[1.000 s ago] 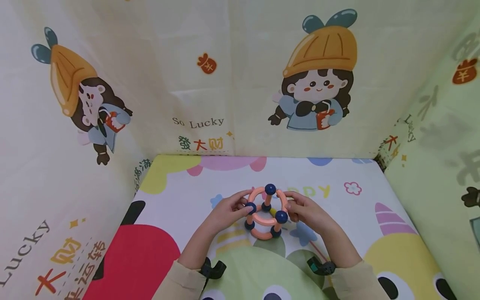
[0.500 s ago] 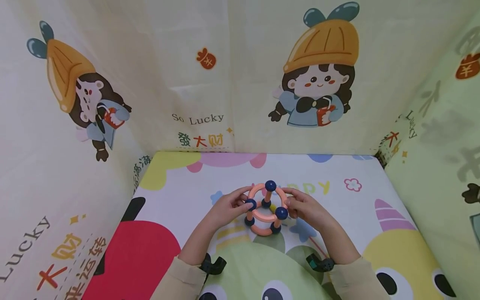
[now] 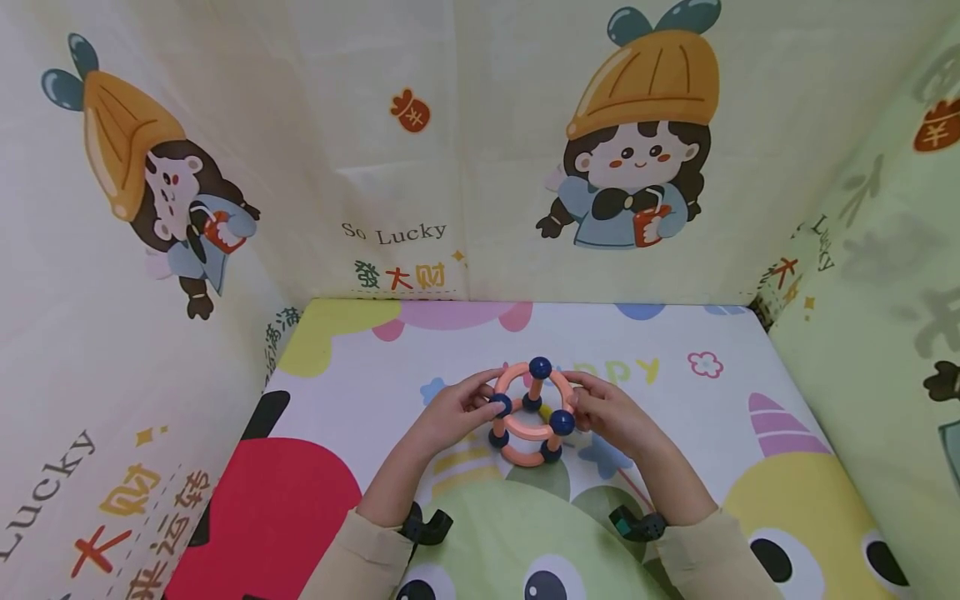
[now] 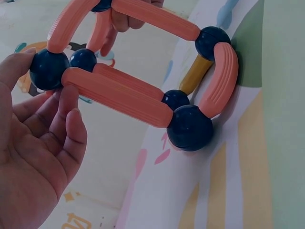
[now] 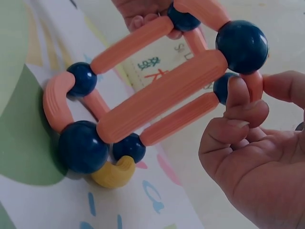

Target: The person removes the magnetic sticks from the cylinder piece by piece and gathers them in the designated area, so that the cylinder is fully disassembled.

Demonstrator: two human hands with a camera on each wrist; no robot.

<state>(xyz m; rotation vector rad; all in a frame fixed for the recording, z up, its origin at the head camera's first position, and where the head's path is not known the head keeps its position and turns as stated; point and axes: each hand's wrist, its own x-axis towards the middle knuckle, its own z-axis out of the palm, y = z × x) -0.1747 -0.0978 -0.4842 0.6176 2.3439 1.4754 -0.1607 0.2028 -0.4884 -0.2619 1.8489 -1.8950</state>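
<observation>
A small toy frame of salmon-pink rods and dark blue balls (image 3: 529, 432) stands on the table between both hands. Straight rods rise as its posts, and curved rods form rings at top and bottom. One curved rod in the lower ring is yellow (image 5: 114, 172). My left hand (image 3: 456, 417) holds an upper-left ball (image 4: 49, 69), thumb on one side and fingers beneath. On the opposite side, my right hand (image 3: 615, 417) pinches a curved pink rod (image 5: 253, 85) of the upper ring between thumb and fingers. Part of that rod is hidden behind the fingers.
A printed cloth (image 3: 405, 358) with cartoon figures covers the table. Patterned fabric walls (image 3: 502, 167) enclose it at the back and both sides. Each wrist carries a black camera mount, one on the left (image 3: 426, 528) and one on the right (image 3: 637, 525).
The whole head view has shifted, with the table, hands and toy frame sitting slightly higher in it. Both hands keep their holds, and the frame looks unchanged.
</observation>
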